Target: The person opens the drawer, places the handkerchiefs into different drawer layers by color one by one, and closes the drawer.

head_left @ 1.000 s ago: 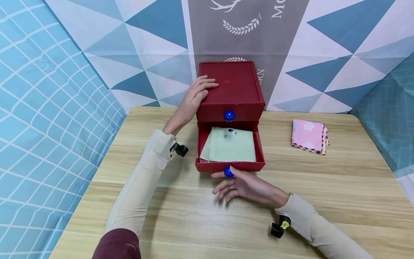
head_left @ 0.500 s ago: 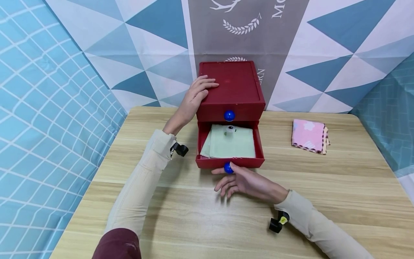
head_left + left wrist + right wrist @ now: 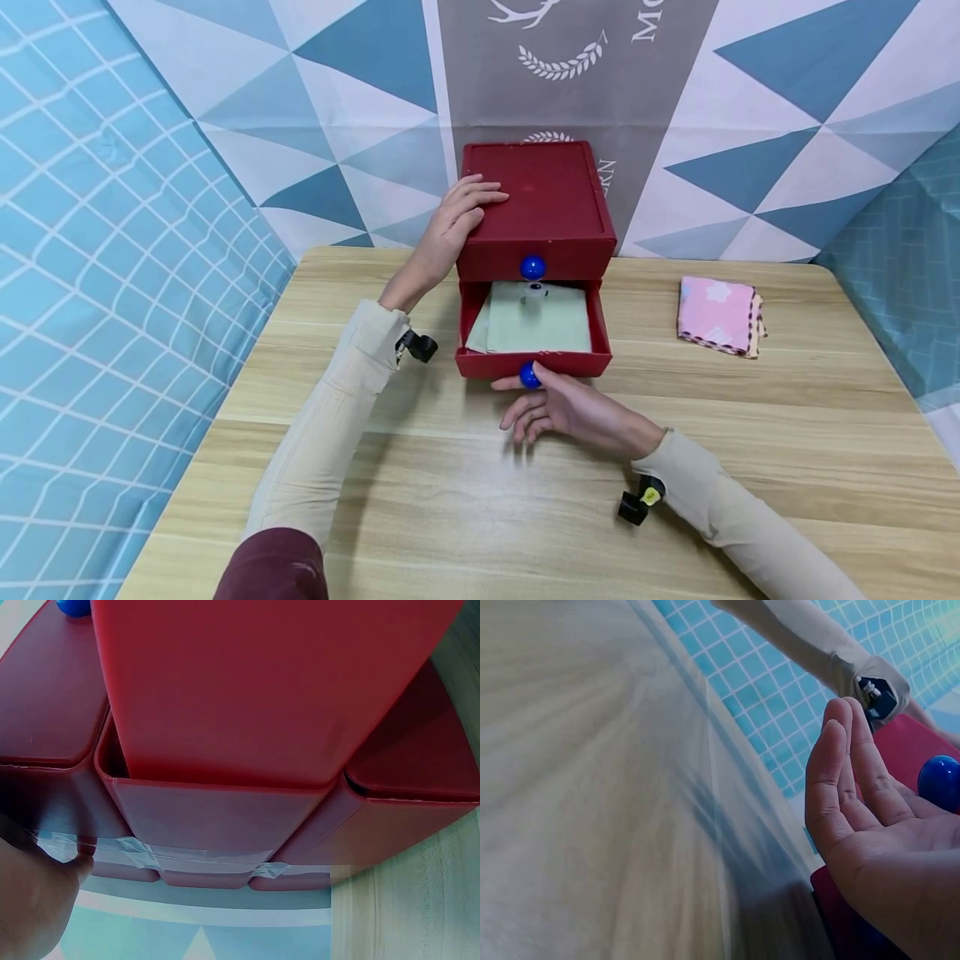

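A dark red drawer cabinet [image 3: 555, 192] stands against the backdrop, and one drawer [image 3: 480, 365] is partly pulled out. Pale green folded cloth [image 3: 540, 325] lies inside it. My right hand [image 3: 577, 410] pinches the drawer's blue knob [image 3: 529, 376] between thumb and index finger; its other fingers are loosely bent below. My left hand [image 3: 450, 221] rests on the cabinet's left top edge, fingers lying across the top. From the left wrist, the pulled-out drawer's side [image 3: 225, 690] shows between two shut sections, with the left hand [image 3: 34, 892] at the cabinet's side.
A folded pink cloth [image 3: 716, 315] lies on the wooden table [image 3: 750, 450] to the cabinet's right. Above the pulled-out drawer is a shut one with another blue knob [image 3: 533, 267]. Clear tape [image 3: 142, 855] runs along the cabinet's side. Patterned sheets [image 3: 360, 125] hang behind.
The drawer has slid part of the way into the cabinet, less of the green cloth showing. My right hand has moved with its knob, while the left hand has stayed put.
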### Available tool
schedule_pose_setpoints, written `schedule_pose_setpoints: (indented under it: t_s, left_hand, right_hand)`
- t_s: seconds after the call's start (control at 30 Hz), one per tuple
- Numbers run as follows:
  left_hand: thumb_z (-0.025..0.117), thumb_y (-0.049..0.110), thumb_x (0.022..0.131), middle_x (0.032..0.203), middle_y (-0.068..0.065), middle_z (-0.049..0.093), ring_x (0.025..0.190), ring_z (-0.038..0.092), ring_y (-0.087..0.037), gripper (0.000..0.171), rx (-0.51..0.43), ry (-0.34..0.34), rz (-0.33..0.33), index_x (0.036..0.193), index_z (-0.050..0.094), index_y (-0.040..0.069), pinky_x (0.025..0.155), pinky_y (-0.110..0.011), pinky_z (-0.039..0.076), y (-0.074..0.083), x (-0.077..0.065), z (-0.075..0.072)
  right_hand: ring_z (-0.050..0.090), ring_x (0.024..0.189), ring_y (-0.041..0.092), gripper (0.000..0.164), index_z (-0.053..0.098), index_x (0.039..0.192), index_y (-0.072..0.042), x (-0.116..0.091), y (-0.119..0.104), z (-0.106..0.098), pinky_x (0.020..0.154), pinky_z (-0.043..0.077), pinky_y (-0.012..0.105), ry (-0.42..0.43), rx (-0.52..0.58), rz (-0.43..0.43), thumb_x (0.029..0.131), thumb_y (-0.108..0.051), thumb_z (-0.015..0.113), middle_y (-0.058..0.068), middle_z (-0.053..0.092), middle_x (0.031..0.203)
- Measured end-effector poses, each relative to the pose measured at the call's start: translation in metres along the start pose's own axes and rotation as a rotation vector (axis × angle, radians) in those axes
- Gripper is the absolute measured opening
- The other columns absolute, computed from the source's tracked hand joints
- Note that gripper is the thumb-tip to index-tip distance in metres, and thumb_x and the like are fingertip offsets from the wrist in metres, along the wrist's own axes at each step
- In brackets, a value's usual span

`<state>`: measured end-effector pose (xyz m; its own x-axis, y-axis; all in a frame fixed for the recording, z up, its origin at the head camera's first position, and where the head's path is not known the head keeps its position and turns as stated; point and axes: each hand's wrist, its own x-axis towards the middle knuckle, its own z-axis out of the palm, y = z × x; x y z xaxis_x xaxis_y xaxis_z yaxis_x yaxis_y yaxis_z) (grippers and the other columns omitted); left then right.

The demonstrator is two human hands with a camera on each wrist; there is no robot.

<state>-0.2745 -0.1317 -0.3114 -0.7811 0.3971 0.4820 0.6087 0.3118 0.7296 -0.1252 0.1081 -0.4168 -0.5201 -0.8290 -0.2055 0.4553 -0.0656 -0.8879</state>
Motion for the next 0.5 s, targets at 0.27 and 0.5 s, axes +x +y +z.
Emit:
schedule_pose_setpoints:
  t_s: [0.27, 0.5]
  left_hand:
    - [0.037, 0.007, 0.100, 0.150, -0.020, 0.043, 0.148, 0.019, -0.032, 0.041, -0.028, -0.012, -0.010, 0.133, 0.059, -0.004, 0.120, -0.032, 0.013, 0.031, -0.005, -0.002]
    - [0.036, 0.007, 0.101, 0.150, -0.022, 0.043, 0.148, 0.020, -0.031, 0.041, -0.026, -0.018, -0.030, 0.133, 0.058, -0.007, 0.119, -0.031, 0.014, 0.047, -0.009, -0.004]
  right_hand:
    - [0.066, 0.095, 0.029, 0.066, 0.037, 0.152, -0.002, 0.003, -0.004, -0.004, 0.089, 0.053, 0.039, -0.012, -0.014, -0.023, 0.107, -0.051, 0.032, 0.021, 0.066, 0.117]
    - [0.066, 0.094, 0.029, 0.065, 0.041, 0.150, -0.006, 0.003, -0.008, -0.003, 0.086, 0.053, 0.038, 0.008, -0.045, -0.008, 0.106, -0.052, 0.032, 0.022, 0.067, 0.115]
